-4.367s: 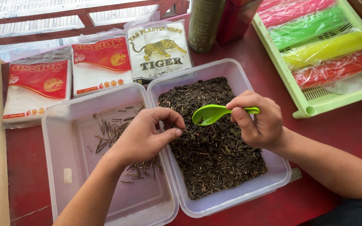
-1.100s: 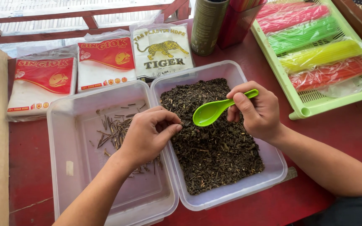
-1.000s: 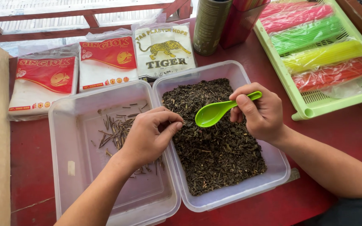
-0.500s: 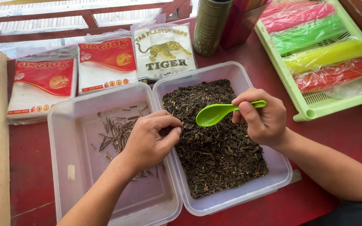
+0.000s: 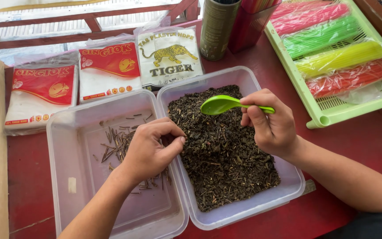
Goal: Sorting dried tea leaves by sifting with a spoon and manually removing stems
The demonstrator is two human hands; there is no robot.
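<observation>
Our right hand (image 5: 273, 128) grips the green spoon (image 5: 226, 104) in closed fingers, its long axis nearly level, bowl pointing left above the tea (image 5: 219, 150) in the right tub (image 5: 244, 212). Our left hand (image 5: 151, 150) pinches its fingers together at the tubs' shared edge, over the stems (image 5: 116, 144) in the left tub (image 5: 71, 146). The red desk (image 5: 368, 132) lies bare right of the tubs, below the green tray (image 5: 323, 119).

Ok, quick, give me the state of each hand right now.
Left hand: fingers curled, tips pinched at the tea leaves; what they hold cannot be told.
Right hand: closed on the green spoon.
</observation>
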